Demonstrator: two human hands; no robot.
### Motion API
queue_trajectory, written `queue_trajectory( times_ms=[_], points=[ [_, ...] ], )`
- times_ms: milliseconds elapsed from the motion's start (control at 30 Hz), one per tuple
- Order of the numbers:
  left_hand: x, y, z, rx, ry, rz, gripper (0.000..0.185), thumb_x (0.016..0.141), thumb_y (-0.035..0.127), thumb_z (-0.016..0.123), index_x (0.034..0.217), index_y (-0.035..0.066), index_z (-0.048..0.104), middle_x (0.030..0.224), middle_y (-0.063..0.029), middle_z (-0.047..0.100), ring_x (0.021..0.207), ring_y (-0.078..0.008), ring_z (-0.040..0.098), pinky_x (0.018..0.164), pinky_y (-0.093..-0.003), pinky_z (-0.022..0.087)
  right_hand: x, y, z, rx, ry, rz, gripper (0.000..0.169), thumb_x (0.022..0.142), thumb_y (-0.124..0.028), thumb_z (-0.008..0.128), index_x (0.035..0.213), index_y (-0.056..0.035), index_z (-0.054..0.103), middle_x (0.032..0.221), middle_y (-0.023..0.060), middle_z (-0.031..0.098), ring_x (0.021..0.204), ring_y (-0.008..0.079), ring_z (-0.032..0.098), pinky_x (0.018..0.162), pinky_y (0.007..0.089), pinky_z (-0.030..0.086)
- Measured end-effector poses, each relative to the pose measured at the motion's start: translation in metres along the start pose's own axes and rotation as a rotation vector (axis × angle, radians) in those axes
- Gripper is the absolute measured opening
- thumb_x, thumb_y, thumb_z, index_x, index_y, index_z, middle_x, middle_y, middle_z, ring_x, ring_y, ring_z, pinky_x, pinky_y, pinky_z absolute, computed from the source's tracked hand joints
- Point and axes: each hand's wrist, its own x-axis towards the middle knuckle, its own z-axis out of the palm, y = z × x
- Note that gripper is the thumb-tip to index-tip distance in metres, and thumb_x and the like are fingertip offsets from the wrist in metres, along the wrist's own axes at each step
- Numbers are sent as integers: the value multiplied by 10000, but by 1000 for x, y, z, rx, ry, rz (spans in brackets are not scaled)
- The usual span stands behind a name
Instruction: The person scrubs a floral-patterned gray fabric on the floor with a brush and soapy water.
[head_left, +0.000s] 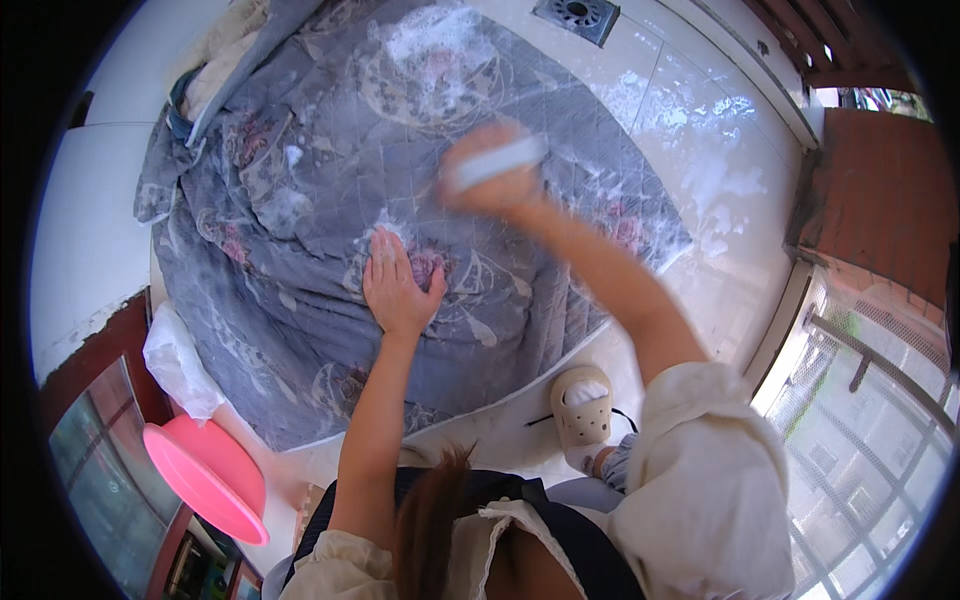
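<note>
A wet grey quilted bedspread (315, 225) with pink flowers and pale leaf prints lies spread and rumpled over the floor in front of me. My left hand (399, 289) rests flat on it beside a pink flower print, thumb apart, with a little foam at the fingertips. Farther forward and to the right, my right hand (487, 176) grips a white oblong scrubbing brush (501, 160) over the quilted cloth. Both are blurred by motion, and the brush's underside is hidden. Thick white suds (431, 52) lie on the bedspread's far part.
A metal floor drain (577, 16) sits beyond the bedspread. Wet, foamy floor tiles (705, 157) extend along the right. At left, a pink plastic basin (206, 476) leans on edge near a white plastic bag (178, 360). A beige clog (583, 409) is on my right foot beside the hem.
</note>
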Motion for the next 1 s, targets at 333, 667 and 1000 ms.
queue_trajectory(
  times_ms=[333,667,1000],
  points=[
    [8,3,1,-34,-26,-10,751,720,435,537,1259,-57,359,1341,-196,337,1254,-296,313,976,-393,273,-38,-99,32,292,236,42,193,597,-325,531,678,-150,521,679,32,498,689,236,512,682,444,394],
    [6,6,1,36,-41,-41,747,720,446,533,1236,-73,385,1339,-200,339,1260,-294,304,972,-397,281,-20,-14,17,-141,-153,594,230,616,-286,494,728,-87,518,739,100,537,730,276,522,702,462,392],
    [9,12,5,-8,3,9,741,717,433,561,1235,-67,388,1326,-201,357,1254,-292,317,970,-379,279,-67,152,-15,-500,140,605,201,730,-281,453,707,-119,569,625,68,565,536,228,515,500,399,401]
  ],
)
